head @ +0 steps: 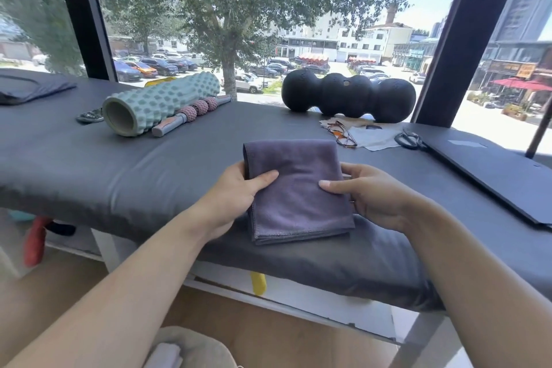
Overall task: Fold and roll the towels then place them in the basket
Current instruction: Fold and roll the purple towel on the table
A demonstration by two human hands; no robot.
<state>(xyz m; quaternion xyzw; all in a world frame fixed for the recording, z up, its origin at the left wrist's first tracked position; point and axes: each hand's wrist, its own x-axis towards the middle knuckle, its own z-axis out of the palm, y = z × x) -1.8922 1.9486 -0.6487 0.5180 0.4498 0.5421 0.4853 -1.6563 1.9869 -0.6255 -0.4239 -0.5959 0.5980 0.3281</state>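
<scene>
folded purple-grey terry towel [294, 188], flat on grey padded table [119, 164]; left hand [239, 191] pinching its left edge, right hand [367, 191] pinching its right edge.

Two bare forearms; no sleeves; both hands [236, 188] unadorned.

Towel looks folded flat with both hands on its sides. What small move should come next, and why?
Probably start the roll from the near edge. The purple towel lies folded flat on the grey padded table, with the left hand and right hand gripping its side edges, thumbs on top. No roll has started, and no basket shows here.
</scene>
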